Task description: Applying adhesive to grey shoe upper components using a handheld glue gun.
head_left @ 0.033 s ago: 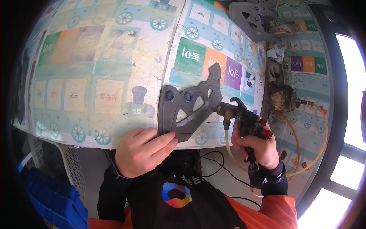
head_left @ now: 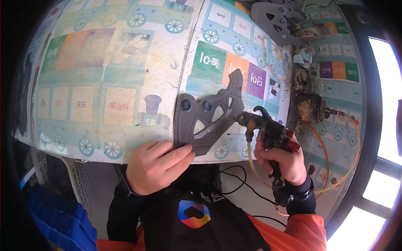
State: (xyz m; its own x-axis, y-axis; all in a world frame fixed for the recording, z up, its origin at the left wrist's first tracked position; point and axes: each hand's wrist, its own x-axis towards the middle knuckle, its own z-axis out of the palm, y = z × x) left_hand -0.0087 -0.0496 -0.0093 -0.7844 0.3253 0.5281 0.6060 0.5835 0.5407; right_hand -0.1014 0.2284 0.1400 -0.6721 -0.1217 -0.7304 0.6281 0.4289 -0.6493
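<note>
A flat grey plate (head_left: 209, 119) with triangular cutouts and two round holes lies tilted on a mat printed with trains (head_left: 104, 83). My left hand (head_left: 157, 165) pinches the plate's lower edge, thumb on top. My right hand (head_left: 282, 161) grips the handle of a dirty dark spray gun (head_left: 266, 125) with red knobs. The gun's nozzle points left and sits right at the plate's right side. A yellow-orange hose (head_left: 343, 167) loops from the gun's base toward the right.
More grey plates (head_left: 272, 16) lie at the far top of the mat. A paint-crusted lump (head_left: 307, 104) sits right of the gun. Black cables (head_left: 234, 180) hang below the table edge. A white basket (head_left: 54, 167) and a blue crate (head_left: 54, 217) stand at lower left.
</note>
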